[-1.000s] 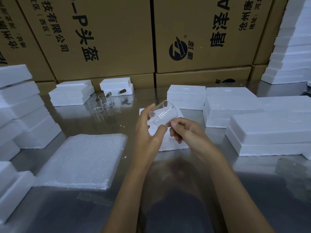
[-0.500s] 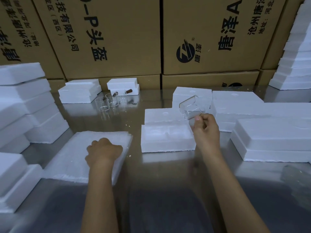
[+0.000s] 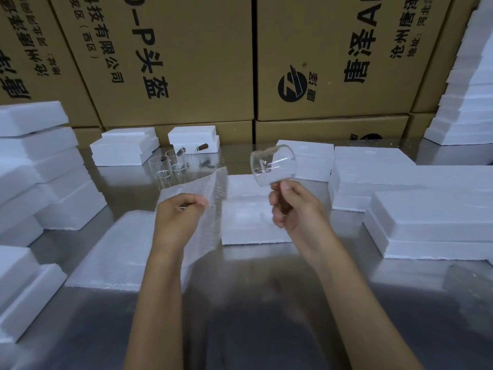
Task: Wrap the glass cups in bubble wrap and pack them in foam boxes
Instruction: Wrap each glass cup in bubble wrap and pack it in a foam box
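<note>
My right hand (image 3: 294,209) pinches a clear glass cup (image 3: 273,164) by its handle and holds it tilted in the air above the open foam box (image 3: 250,222) at the table's middle. My left hand (image 3: 180,217) is closed on a sheet of bubble wrap (image 3: 208,188), lifted off the stack of bubble wrap sheets (image 3: 120,252) at the left. The sheet hangs between the two hands, a little apart from the cup. Several more empty glass cups (image 3: 173,166) stand farther back on the table.
Stacks of white foam boxes (image 3: 40,166) line the left edge, and more foam boxes (image 3: 426,214) fill the right side. Two small foam boxes (image 3: 125,149) sit at the back. Large cardboard cartons (image 3: 186,57) wall off the far side of the steel table (image 3: 266,303).
My left hand let go of the cup, went left to the bubble wrap stack and has lifted one sheet toward the middle. My right hand keeps the cup, now raised higher.
</note>
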